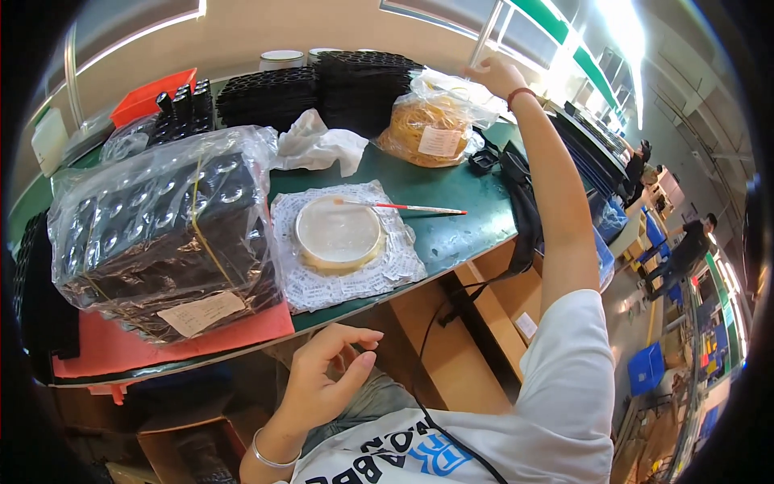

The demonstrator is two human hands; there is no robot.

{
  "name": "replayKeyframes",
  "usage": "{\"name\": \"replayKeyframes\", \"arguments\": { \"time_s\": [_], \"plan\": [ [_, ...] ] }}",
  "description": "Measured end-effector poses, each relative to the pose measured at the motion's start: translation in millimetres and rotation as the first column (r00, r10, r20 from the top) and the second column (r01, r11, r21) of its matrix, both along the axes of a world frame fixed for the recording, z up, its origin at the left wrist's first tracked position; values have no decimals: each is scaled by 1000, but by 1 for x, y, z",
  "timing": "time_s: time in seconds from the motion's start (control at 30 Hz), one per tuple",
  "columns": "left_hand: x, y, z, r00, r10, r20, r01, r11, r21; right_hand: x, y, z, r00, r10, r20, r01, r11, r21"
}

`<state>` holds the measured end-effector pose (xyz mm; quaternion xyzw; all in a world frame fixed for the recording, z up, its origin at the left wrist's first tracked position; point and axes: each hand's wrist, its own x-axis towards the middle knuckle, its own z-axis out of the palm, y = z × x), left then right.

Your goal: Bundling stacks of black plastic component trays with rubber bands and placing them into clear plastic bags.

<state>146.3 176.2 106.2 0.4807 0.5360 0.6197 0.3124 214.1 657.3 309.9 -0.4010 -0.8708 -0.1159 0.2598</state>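
My left hand (332,373) hovers before the table's front edge, its fingers loosely bent and the thumb apart, with nothing between them. My right hand (497,78) reaches far out at the upper right, above a clear plastic bag of yellowish bands (423,125) and close to a metal post (485,36). Its fingers are bent together; what they hold, if anything, I cannot make out. Between the hands, a round shallow dish with pale contents (339,230) rests on a printed paper sheet (399,262). A thin red-handled brush (419,209) lies across the dish's rim.
At left, a plastic-wrapped block of black cylindrical parts (161,234) stands on a red mat (266,324). Stacked black trays (367,85), crumpled white plastic (318,145) and an orange bin (153,97) are behind. A black strap (524,202) hangs over the table's right edge; cardboard boxes (447,347) lie below.
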Motion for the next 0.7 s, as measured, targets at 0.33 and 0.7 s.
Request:
{"name": "replayKeyframes", "arguments": {
  "time_s": [0.33,0.7],
  "plan": [
    [-25,-17,31,954,267,-137,-231,945,233,4,-249,-20,634,717,-288,-754,491,-436],
    [-28,-63,63,976,172,133,-218,793,569,-25,-371,-51,-27,944,-329,-924,-149,-351]
  ]
}}
